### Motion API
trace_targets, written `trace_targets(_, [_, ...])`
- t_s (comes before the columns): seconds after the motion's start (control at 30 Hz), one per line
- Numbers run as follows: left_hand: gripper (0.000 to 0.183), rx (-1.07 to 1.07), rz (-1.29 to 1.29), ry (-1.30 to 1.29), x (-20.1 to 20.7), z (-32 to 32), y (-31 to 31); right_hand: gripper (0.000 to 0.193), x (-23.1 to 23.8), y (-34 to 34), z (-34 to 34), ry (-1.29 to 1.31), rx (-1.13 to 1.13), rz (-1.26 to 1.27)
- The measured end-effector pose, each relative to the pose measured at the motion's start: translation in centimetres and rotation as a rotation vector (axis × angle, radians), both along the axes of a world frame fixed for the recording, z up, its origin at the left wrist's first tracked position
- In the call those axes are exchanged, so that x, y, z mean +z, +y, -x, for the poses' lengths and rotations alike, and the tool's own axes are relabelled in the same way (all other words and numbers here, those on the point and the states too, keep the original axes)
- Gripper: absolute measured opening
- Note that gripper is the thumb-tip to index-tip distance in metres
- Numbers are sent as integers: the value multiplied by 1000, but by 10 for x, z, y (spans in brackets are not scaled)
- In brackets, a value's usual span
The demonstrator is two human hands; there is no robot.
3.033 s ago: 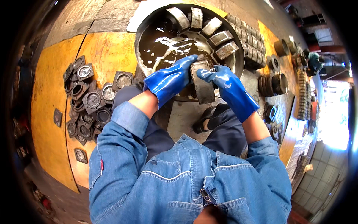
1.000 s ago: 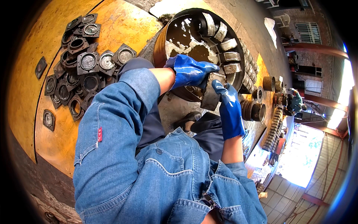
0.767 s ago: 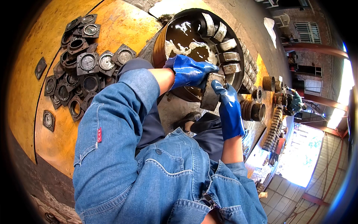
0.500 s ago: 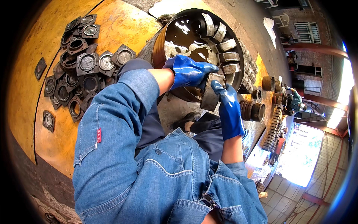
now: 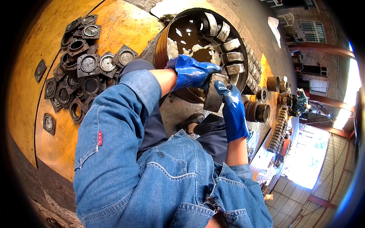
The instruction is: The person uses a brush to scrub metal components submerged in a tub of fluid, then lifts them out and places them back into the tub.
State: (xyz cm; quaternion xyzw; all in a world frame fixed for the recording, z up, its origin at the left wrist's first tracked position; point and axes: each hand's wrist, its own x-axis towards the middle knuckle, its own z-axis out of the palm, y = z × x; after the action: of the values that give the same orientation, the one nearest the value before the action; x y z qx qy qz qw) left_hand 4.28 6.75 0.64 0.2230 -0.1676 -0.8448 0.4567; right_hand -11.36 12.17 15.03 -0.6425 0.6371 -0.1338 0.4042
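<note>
Foam (image 5: 197, 48) has shifted inside the tub (image 5: 161, 49), while left hand (image 5: 194, 72) and right hand (image 5: 231, 100) stay closed on the block (image 5: 214, 99) at its near rim, their handling unchanged.

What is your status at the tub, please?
Right hand: grip closed on metal block; left hand at its upper end. Block tilted, overlapping near rim of round tub in view. Similar blocks line tub's right inside, possibly crowding.

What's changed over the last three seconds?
Camera view tilted; the scene now appears turned clockwise. Nothing taken or released: left blue-gloved hand and right blue-gloved hand keep their grip on the grey rectangular metal block. Similar blocks remain inside the round metal drum.
</note>
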Motion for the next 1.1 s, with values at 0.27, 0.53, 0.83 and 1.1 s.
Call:
trace_targets(0.27, [24, -26, 67, -104, -4, -6, 0, 105, 2, 0, -6, -10, -29, -39])
trace_targets(0.53, [30, 5, 35, -48, 7, -8, 7, 101, -10, -4, 4, 11, -50, -26])
trace_targets(0.83, [26, -19, 34, 0, -7, -5, -1, 79, -10, -4, 1, -9, -19, 1])
trace_targets(1.1, [25, -14, -35, 29, -1, 0, 0, 76, -15, -4, 7, 14, 0, 76])
